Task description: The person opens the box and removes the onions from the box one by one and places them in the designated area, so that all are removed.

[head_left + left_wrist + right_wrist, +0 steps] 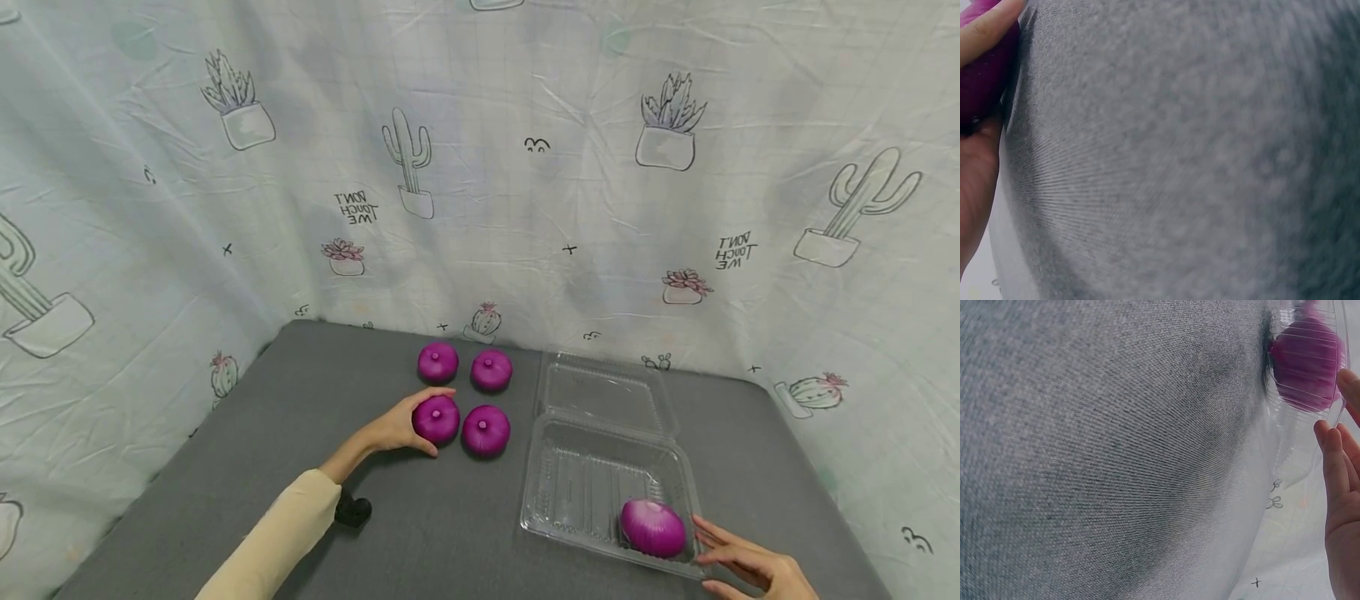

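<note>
In the head view, my left hand (397,425) curves its thumb and fingers round the sides of a red onion (437,420), the front left one of a group on the table. The left wrist view shows part of that onion (985,78) against the palm and fingers. At lower right, my right hand (761,567) has its fairly straight fingers at the right rim of a clear plastic clamshell container (573,533). Another red onion (652,528) lies on its side in that container's near right corner. The right wrist view shows this onion (1307,365) through the ribbed plastic.
Three more red onions stand near the held one: back left (438,362), back right (492,370) and front right (486,431). The container's lid (600,392) lies folded back behind it. A grey cloth covers the table (315,375); a patterned curtain (480,183) hangs behind.
</note>
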The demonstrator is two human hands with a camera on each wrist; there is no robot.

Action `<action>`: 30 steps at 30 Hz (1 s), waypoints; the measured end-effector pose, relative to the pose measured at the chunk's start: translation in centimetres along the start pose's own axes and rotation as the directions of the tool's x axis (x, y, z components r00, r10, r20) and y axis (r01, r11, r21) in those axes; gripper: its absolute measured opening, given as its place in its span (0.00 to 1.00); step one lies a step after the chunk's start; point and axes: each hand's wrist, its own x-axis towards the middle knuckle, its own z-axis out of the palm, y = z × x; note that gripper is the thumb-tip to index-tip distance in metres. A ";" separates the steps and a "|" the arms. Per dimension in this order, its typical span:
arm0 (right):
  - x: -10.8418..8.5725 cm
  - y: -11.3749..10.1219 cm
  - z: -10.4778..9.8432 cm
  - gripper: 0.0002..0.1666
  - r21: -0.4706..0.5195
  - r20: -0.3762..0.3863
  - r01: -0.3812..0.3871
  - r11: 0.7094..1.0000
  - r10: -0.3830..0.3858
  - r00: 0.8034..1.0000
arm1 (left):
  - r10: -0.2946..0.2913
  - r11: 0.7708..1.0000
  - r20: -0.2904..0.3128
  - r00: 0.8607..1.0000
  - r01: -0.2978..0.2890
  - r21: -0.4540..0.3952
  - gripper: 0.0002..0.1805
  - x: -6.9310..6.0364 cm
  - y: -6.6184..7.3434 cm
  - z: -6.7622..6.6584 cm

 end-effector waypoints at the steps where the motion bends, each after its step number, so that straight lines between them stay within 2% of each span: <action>1: 0.0 0.0 0.0 0.22 0.002 0.001 0.002 1.000 -0.002 1.000 | -0.003 1.000 0.002 1.000 0.003 0.000 0.53 0.0 0.0 0.0; 7: -0.1 0.2 0.0 0.23 0.010 -0.002 0.024 1.000 -0.024 1.000 | 0.006 1.000 0.008 1.000 -0.006 -0.015 0.53 -0.2 0.3 -0.4; 10: -0.2 0.3 0.0 0.23 0.008 -0.004 0.025 1.000 -0.025 1.000 | 0.015 0.998 0.021 1.000 -0.014 -0.061 0.54 -0.4 0.3 -0.7; 13: -0.2 0.4 0.0 0.23 0.009 -0.007 0.027 1.000 -0.027 1.000 | 0.002 0.994 0.037 0.999 0.003 -0.110 0.54 -0.8 0.3 -1.0; 19: -0.1 0.4 0.0 0.24 0.012 -0.011 0.037 0.999 -0.037 0.999 | -0.027 0.990 0.026 0.999 0.030 -0.138 0.54 -2.0 0.4 -2.0; 25: 0.0 0.2 0.1 0.23 -0.004 -0.019 0.023 1.000 -0.023 1.000 | -0.021 0.984 0.017 1.000 0.023 -0.176 0.51 -3.7 0.8 -3.1; 30: 0.0 0.2 0.1 0.23 -0.015 -0.020 0.005 1.000 -0.005 1.000 | -0.015 0.990 -0.015 1.000 0.012 -0.140 0.46 -5.2 1.3 -3.7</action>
